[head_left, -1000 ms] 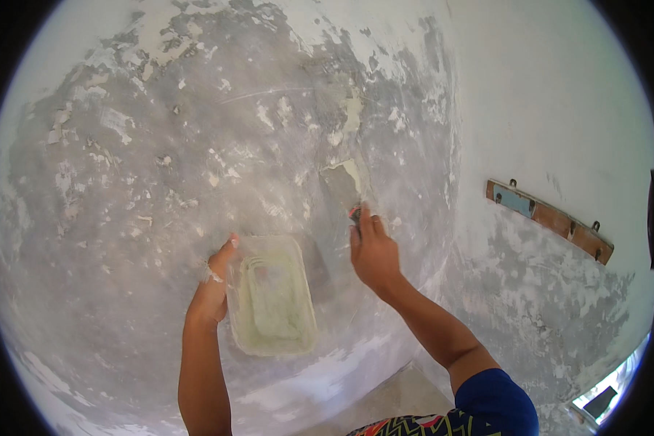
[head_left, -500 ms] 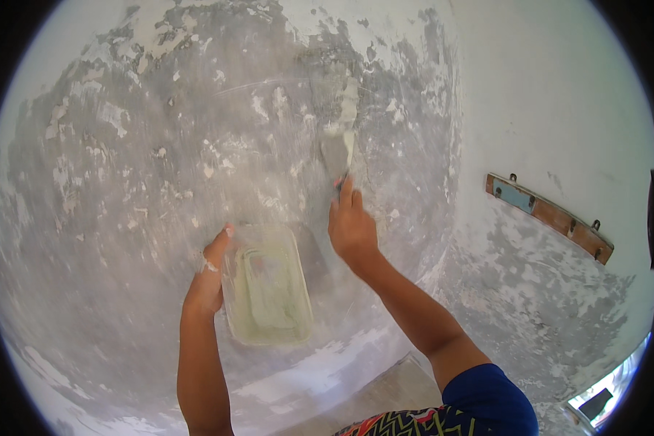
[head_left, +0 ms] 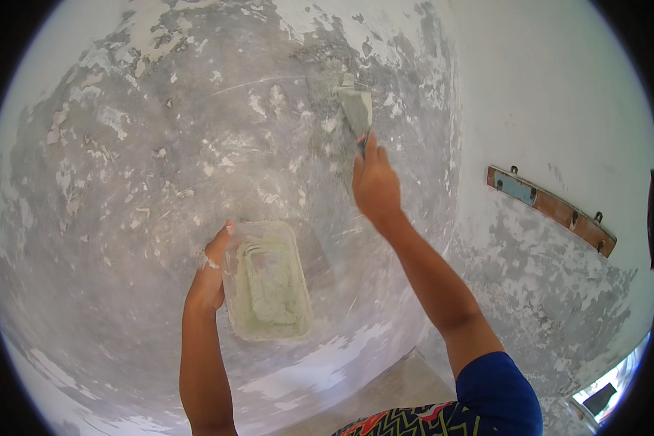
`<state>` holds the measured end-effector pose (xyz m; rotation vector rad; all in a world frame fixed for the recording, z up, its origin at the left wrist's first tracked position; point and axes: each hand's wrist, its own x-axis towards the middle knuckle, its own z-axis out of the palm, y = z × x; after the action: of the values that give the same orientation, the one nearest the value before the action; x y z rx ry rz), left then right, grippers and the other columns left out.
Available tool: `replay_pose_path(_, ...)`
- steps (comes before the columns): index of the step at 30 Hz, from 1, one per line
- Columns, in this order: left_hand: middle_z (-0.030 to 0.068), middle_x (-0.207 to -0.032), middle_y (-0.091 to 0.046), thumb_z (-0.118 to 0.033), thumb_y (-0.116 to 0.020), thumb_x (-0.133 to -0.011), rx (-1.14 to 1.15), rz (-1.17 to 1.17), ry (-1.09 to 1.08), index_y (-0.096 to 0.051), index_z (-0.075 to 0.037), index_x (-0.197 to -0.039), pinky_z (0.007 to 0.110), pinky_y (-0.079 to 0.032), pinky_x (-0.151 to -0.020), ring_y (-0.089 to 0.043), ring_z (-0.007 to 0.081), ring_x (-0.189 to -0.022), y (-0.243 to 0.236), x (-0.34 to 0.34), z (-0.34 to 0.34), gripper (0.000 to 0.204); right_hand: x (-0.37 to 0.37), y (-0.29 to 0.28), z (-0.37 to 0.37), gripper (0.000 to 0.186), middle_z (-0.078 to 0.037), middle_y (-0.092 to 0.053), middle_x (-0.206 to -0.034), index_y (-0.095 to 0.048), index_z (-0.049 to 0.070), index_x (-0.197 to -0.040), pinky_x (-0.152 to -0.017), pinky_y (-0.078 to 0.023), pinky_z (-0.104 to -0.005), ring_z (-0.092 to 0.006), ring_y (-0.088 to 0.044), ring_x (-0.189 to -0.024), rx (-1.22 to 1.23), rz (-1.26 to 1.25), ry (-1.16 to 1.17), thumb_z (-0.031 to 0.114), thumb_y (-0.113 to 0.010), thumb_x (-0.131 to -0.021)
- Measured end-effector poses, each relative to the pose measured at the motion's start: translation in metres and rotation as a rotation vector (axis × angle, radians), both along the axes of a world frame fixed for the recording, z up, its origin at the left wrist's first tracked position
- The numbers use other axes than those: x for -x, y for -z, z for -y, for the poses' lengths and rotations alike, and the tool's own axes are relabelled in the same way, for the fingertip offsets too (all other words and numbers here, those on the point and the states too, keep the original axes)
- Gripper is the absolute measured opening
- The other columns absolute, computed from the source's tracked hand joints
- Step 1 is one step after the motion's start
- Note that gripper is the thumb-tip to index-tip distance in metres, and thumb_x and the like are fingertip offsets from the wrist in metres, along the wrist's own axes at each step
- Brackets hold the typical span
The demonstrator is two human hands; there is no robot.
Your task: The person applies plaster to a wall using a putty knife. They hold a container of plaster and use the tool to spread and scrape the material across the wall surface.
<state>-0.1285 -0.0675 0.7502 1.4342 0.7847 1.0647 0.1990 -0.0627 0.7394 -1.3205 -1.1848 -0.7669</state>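
My left hand (head_left: 216, 265) grips the left side of a clear plastic tub (head_left: 305, 291), thumb at its rim. Pale greenish filler paste (head_left: 275, 301) coats the tub's bottom and walls. Higher up and to the right, my right hand (head_left: 377, 183) is closed round the dark handle of a putty knife (head_left: 357, 110). Its wide blade points up and lies against the patchy grey wall (head_left: 160, 211), with paste along the blade's top and right edges. A damp-looking darker patch (head_left: 325, 98) of wall surrounds the blade. The left hand's fingers behind the tub are hidden.
On the adjoining wall at right hangs a wooden hook rail (head_left: 552, 211) with several dark hooks. White paint is flaking off both walls, which meet in a corner right of my arm. A bright opening (head_left: 607, 392) shows at lower right, and a floor strip (head_left: 396, 389) below.
My right hand has moved the putty knife up and slightly right along the wall. The long pale streak of paste above the blade has mostly gone. The tub stays nearly in place.
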Motion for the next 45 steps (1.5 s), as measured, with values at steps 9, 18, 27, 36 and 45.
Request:
replay_pose_path(9, 0.0215, -0.144, -0.058, -0.062, -0.062, -0.097, -0.029, -0.045, -0.034, -0.052, 0.007, -0.146, 0.039, -0.041, -0.113, -0.055, 0.029, -0.132, -0.001, 0.0, 0.006, 0.085, 0.039, 0.141, 0.054, 0.059, -0.029, -0.062, -0.119, -0.034, -0.005, -0.154, -0.072, -0.059, -0.0506, -0.0452, -0.07, -0.093, 0.422, -0.032, -0.131, 0.017, -0.056, -0.104)
replay_pose_path(18, 0.0211, -0.158, -0.046, -0.074, -0.056, -0.092, -0.019, -0.125, -0.178, -0.038, 0.001, -0.159, 0.051, -0.024, -0.123, -0.041, 0.0335, -0.147, 0.021, -0.007, 0.008, 0.102, -0.01, -0.023, 0.04, 0.044, -0.027, -0.064, -0.109, -0.048, -0.006, -0.143, -0.08, -0.053, -0.0522, -0.0438, -0.066, -0.094, -0.073, 0.107, -0.104, 0.013, -0.056, -0.104)
replay_pose_path(27, 0.0168, -0.141, -0.059, -0.066, -0.053, -0.099, 0.022, 0.138, -0.078, -0.05, 0.0, -0.149, 0.043, -0.042, -0.112, -0.054, 0.0286, -0.133, 0.041, 0.014, 0.02, 0.082, 0.033, 0.041, -0.005, 0.06, -0.027, -0.061, -0.121, -0.03, -0.005, -0.154, -0.07, -0.06, -0.0491, -0.0438, -0.071, -0.09, 0.213, -0.05, 0.044, 0.02, -0.054, -0.106)
replay_pose_path(36, 0.0098, -0.126, -0.064, -0.061, -0.05, -0.103, 0.096, 0.48, -0.229, -0.06, -0.003, -0.134, 0.038, -0.052, -0.1, -0.063, 0.0232, -0.113, 0.115, 0.058, 0.067, 0.067, 0.045, 0.147, 0.123, 0.067, -0.025, -0.066, -0.114, -0.038, -0.005, -0.152, -0.072, -0.059, -0.0469, -0.0409, -0.071, -0.087, 0.5, 0.086, -0.307, 0.004, -0.068, -0.092)
replay_pose_path(45, 0.0064, -0.111, -0.06, -0.054, -0.054, -0.102, -0.113, 0.483, -0.611, -0.058, -0.002, -0.125, 0.035, -0.051, -0.092, -0.059, 0.0184, -0.103, 0.2, 0.084, 0.102, 0.057, 0.09, 0.11, 0.176, 0.042, -0.009, -0.072, -0.084, -0.062, 0.003, -0.133, -0.065, -0.049, -0.0253, -0.0101, -0.064, -0.069, 1.058, -0.183, -1.189, 0.002, -0.071, -0.092)
